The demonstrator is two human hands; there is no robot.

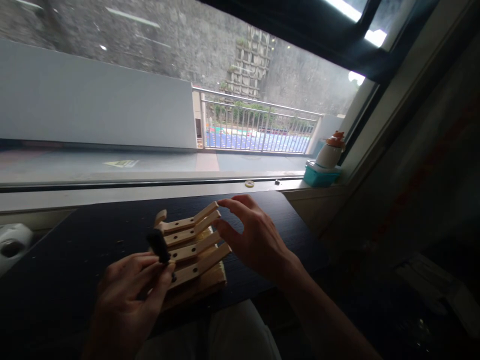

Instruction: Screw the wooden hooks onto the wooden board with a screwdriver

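Note:
A wooden rack (197, 255) of several pale, bent slats with dark round holes stands on the dark table. Its slats turn up at the right ends, and one far left end curls upward. At the near left end, my left hand (133, 282) is closed, thumb and fingertips pinching a small black object (158, 245), blurred, its kind unclear. At the far right, my right hand (253, 232) has its index finger and thumb around the raised tips of the two far slats, the other fingers curled behind. A yellowish block (217, 274) shows beneath the slats.
Beyond the dark table (123, 220) runs a window sill (210, 189). On it are a small round ring (249, 184), a little dark piece (277, 182), and a teal box (321, 174) bearing a white bottle (330, 154) with an orange top. A white roll (15, 245) sits at left.

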